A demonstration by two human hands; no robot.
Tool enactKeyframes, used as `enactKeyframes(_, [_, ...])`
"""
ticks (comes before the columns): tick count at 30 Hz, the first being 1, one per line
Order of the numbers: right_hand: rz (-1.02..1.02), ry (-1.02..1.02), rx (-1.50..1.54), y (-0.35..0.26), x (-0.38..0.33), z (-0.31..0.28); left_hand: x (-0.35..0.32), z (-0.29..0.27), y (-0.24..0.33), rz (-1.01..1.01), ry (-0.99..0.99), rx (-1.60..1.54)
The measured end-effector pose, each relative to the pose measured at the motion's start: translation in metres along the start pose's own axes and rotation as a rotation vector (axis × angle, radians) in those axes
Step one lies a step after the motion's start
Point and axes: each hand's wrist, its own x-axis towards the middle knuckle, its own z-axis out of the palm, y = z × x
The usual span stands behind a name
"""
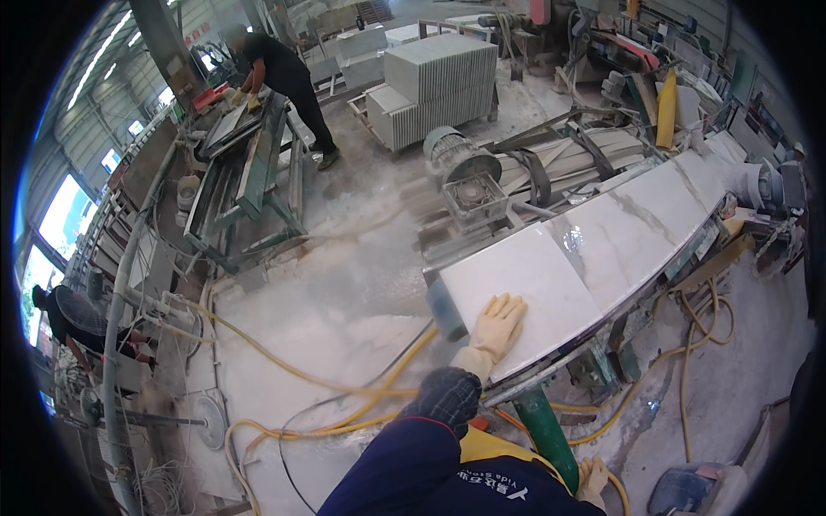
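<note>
My left hand [496, 328], in a cream rubber glove, lies flat with fingers stretched on the near left end of a plain white stone slab [529, 288]. This slab rests on a long machine bed, butted against a glossy white slab with brown veins [641, 224]. Beside my left hand, a blue-grey roller [445, 311] sits at the bed's end. My right hand [592, 480], also gloved, is low at my right side near a yellow hose [618, 492]. Its fingers are mostly hidden, so I cannot tell whether it grips anything.
Yellow hoses [379, 391] cross the wet, dusty floor. An electric motor [460, 155] stands behind the bed; a green post [548, 434] is close to my body. Stacked slabs [439, 86] stand farther back. One co-worker [284, 82] leans over a bench; another [86, 322] is at far left.
</note>
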Motion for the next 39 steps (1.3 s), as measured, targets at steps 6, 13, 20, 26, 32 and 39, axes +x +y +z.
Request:
enactKeyframes(6, [0.008,0.027,0.102,-0.008,-0.007,0.015,-0.004,-0.001,-0.002,0.007,0.022,0.015])
enactKeyframes(13, [0.004,0.002,0.092,-0.005,-0.004,0.009,-0.007,-0.007,0.000,0.013,0.063,-0.005])
enactKeyframes(20, [0.022,-0.024,0.047,-0.002,0.000,0.003,-0.012,-0.010,-0.002,0.005,0.068,-0.018])
enactKeyframes(26, [-0.004,-0.172,0.020,0.000,0.006,-0.011,-0.016,-0.010,-0.006,0.015,0.080,-0.032])
enactKeyframes(32, [0.069,0.031,0.246,-0.048,-0.015,0.068,-0.016,-0.017,-0.004,-0.002,0.121,-0.080])
enactKeyframes(39, [-0.118,-0.615,0.221,-0.137,-0.038,0.257,-0.021,-0.018,-0.011,0.006,0.079,-0.066])
